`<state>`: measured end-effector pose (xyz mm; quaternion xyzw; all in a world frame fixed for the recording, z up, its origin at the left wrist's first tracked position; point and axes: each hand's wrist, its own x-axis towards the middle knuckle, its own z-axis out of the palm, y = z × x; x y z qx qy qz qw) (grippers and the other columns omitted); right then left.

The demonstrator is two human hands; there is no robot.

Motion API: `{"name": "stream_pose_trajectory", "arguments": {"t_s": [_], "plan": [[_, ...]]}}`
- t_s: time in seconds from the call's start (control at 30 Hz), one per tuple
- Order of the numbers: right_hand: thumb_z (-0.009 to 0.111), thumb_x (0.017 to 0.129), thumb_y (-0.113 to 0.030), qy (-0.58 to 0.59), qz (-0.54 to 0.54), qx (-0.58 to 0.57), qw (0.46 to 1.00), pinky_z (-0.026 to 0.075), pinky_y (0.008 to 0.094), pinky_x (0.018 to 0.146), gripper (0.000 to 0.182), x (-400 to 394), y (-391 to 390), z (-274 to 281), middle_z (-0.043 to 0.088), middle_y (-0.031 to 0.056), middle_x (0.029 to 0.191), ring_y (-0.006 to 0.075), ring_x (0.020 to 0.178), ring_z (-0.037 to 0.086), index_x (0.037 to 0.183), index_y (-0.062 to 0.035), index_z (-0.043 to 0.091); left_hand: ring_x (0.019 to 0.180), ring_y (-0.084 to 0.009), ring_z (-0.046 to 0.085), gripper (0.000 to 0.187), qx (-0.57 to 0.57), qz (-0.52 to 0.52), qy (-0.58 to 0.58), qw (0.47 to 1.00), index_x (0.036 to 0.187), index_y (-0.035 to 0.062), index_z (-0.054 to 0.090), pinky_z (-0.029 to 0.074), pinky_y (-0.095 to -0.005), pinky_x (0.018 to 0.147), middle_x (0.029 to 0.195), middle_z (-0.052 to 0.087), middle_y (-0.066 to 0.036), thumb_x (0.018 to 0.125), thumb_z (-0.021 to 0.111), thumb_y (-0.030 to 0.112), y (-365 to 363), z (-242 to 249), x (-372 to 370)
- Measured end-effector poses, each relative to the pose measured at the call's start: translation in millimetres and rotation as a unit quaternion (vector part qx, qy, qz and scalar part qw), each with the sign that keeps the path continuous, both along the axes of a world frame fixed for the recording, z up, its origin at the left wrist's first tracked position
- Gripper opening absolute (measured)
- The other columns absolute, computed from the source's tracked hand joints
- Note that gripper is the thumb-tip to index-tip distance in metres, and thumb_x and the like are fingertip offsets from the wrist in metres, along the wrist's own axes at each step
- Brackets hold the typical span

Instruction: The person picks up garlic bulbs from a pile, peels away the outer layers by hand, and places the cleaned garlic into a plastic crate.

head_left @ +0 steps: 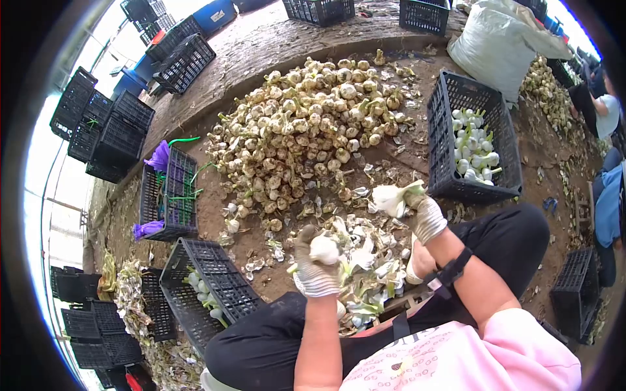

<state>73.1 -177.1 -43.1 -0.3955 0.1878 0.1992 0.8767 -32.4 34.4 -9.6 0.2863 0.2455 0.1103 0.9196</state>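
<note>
My left hand (315,272), in a whitish work glove, is closed around a white garlic bulb (324,249); a bit of its stem shows on the left. In my gloved right hand (426,216) is another garlic bulb (389,199), larger and white, with its pale green stem end toward the hand. Below and between the hands lies a heap of peeled garlic skins and leaves (362,251). Beyond them rises a big pile of brownish, unpeeled garlic (306,124). To the right, a black crate (440,140) contains clean white bulbs (475,146).
Left of my knee leans a black crate (225,274) with several bulbs inside. Behind it stands a crate (171,225) with purple and green netting. A white sack (495,49) is at the back right. Other people sit along the right edge, one in a blue top (608,202).
</note>
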Motion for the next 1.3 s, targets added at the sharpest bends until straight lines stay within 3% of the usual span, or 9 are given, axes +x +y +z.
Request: {"name": "stream_pose_trajectory", "arguments": {"t_s": [0.07, 0.2, 0.33, 0.53, 0.7, 0.8, 1.03, 1.13, 1.3], "plan": [[0.06, 0.083, -0.019, -0.238, 0.406, -0.401, 0.786, 0.049, 0.0287, 0.072, 0.038, 10.2, -8.0, -45.0, 0.063, 0.0112, 0.092, 0.0168, 0.08, 0.059, 0.115, -0.0032, 0.05, 0.076, -0.0175, 0.06, 0.05, 0.026, 0.0, -0.025, 0.999, 0.104, 0.0094, 0.055, 0.053, -0.0283, 0.064, 0.089, 0.058, -0.005, 0.079, 0.056, 0.053, 9.4, 4.3, -0.3], [0.071, 0.074, -0.014, -0.266, 0.378, -0.167, 0.871, 0.048, 0.0262, 0.077, 0.069, -51.7, 30.4, -5.5, 0.057, 0.0104, 0.106, 0.016, 0.09, 0.056, 0.131, -0.0026, 0.034, 0.1, -0.0179, 0.052, 0.063, 0.178, -0.042, -0.073, 0.98, 0.126, 0.0076, 0.04, 0.047, -0.0308, 0.083, 0.113, 0.049, -0.007, 0.084, 0.049, 0.053, -24.3, 11.0, -0.7], [0.07, 0.076, -0.012, -0.081, 0.258, -0.067, 0.96, 0.047, 0.0237, 0.074, 0.053, -43.6, 31.8, 35.8, 0.055, 0.0034, 0.104, 0.0108, 0.089, 0.054, 0.122, -0.0045, 0.044, 0.104, -0.0209, 0.052, 0.052, 0.456, -0.1, -0.055, 0.882, 0.12, 0.0028, 0.048, 0.042, -0.0335, 0.089, 0.113, 0.053, -0.011, 0.081, 0.059, 0.037, -27.5, 18.4, -1.5], [0.069, 0.077, -0.013, -0.157, 0.344, -0.179, 0.908, 0.046, 0.0216, 0.068, 0.046, -40.8, 32.0, 23.7, 0.055, 0.003, 0.095, 0.0071, 0.082, 0.051, 0.115, -0.0033, 0.045, 0.08, -0.0276, 0.061, 0.023, 0.783, -0.122, -0.055, 0.607, 0.088, 0.0034, 0.063, 0.046, -0.0366, 0.074, 0.085, 0.064, -0.012, 0.068, 0.07, 0.01, -14.9, 26.7, 2.0], [0.066, 0.079, -0.011, -0.175, 0.374, -0.238, 0.879, 0.045, 0.0235, 0.07, 0.038, -47.6, 32.8, 33.2, 0.055, 0.0041, 0.094, 0.0092, 0.083, 0.05, 0.108, -0.0033, 0.045, 0.067, -0.0227, 0.059, 0.004, 0.862, -0.113, -0.026, 0.494, 0.075, 0.0047, 0.059, 0.046, -0.0322, 0.066, 0.076, 0.063, -0.009, 0.074, 0.063, 0.006, -20.1, 24.3, 0.7], [0.065, 0.078, -0.012, -0.204, 0.377, -0.176, 0.886, 0.045, 0.0235, 0.07, 0.042, -51.0, 32.6, 28.9, 0.054, 0.0032, 0.097, 0.0088, 0.086, 0.05, 0.115, -0.0056, 0.045, 0.064, -0.0131, 0.058, 0.002, 0.387, -0.162, 0.085, 0.904, 0.079, 0.0014, 0.059, 0.046, -0.025, 0.059, 0.075, 0.062, -0.006, 0.08, 0.058, 0.003, -6.9, 1.4, 0.0], [0.062, 0.081, -0.016, -0.027, 0.356, -0.083, 0.931, 0.046, 0.0257, 0.076, 0.047, -42.7, 33.9, 27.2, 0.053, 0.0047, 0.109, 0.0138, 0.094, 0.053, 0.123, -0.0057, 0.043, 0.059, -0.0095, 0.055, 0.009, 0.344, -0.167, 0.137, 0.914, 0.091, 0.0003, 0.055, 0.047, -0.0219, 0.053, 0.075, 0.06, -0.005, 0.084, 0.055, 0.006, 7.4, -8.2, -4.6], [0.058, 0.085, -0.014, -0.289, 0.369, -0.241, 0.85, 0.046, 0.0276, 0.076, 0.04, -54.6, 38.4, -4.6, 0.055, 0.0049, 0.105, 0.0171, 0.091, 0.054, 0.122, -0.0046, 0.045, 0.055, -0.0107, 0.055, 0.008, 0.275, -0.169, 0.14, 0.936, 0.09, 0.0013, 0.055, 0.047, -0.0214, 0.051, 0.072, 0.059, -0.005, 0.084, 0.054, 0.008, -4.7, -0.3, -4.5], [0.055, 0.087, -0.027, -0.102, 0.35, -0.082, 0.928, 0.039, 0.0194, 0.059, 0.036, -41.2, 28.2, -1.4, 0.055, -0.0018, 0.079, 0.0042, 0.068, 0.047, 0.116, -0.004, 0.052, 0.056, -0.0158, 0.055, 0.016, -0.139, -0.039, 0.005, 0.989, 0.084, 0.0022, 0.054, 0.05, -0.0324, 0.056, 0.069, 0.057, -0.006, 0.08, 0.06, 0.017, 3.6, -9.2, -6.0]]}}
